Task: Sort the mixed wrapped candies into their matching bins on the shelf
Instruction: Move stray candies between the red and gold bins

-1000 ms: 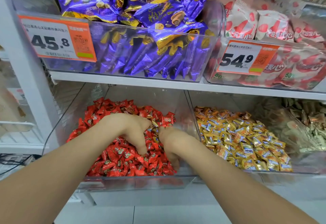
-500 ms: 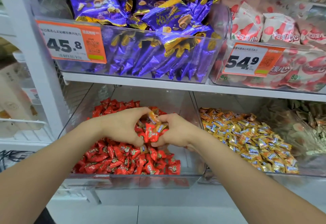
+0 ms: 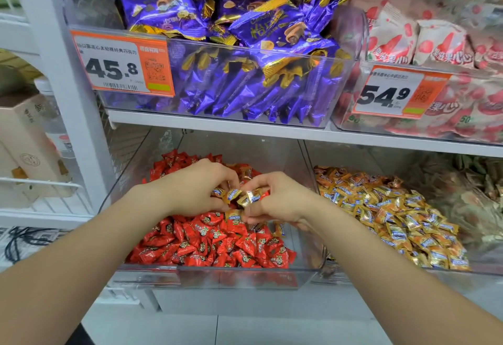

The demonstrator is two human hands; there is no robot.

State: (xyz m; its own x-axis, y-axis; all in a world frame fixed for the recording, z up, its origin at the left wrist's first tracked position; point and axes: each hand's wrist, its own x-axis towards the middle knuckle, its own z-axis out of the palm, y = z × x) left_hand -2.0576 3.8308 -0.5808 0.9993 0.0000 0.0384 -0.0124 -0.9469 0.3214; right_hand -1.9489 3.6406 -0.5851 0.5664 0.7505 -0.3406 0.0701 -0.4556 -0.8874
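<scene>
A clear bin [image 3: 217, 276] on the lower shelf holds a heap of red wrapped candies [image 3: 212, 246]. Both my hands hover over that heap, fingertips meeting. My left hand [image 3: 190, 189] and my right hand [image 3: 280, 197] pinch a small cluster of gold-and-blue wrapped candies [image 3: 239, 196] between them. One more gold candy [image 3: 234, 218] lies on the red heap just below, another [image 3: 280, 229] by the bin's right wall. The neighbouring clear bin [image 3: 408, 271] to the right is full of matching gold-and-blue candies [image 3: 392, 214].
Above, a bin of purple chocolate packs [image 3: 245, 53] carries a 45.8 price tag [image 3: 122, 68]; a bin of white-and-red packs [image 3: 435, 72] carries a 54.9 tag [image 3: 394, 93]. A greenish candy bin [image 3: 476, 189] sits far right. A white shelf post [image 3: 62, 78] stands left.
My hands went from digging in the red heap to lifting above it. The candies between my fingertips are now gold-and-blue ones, and the camera has drawn closer.
</scene>
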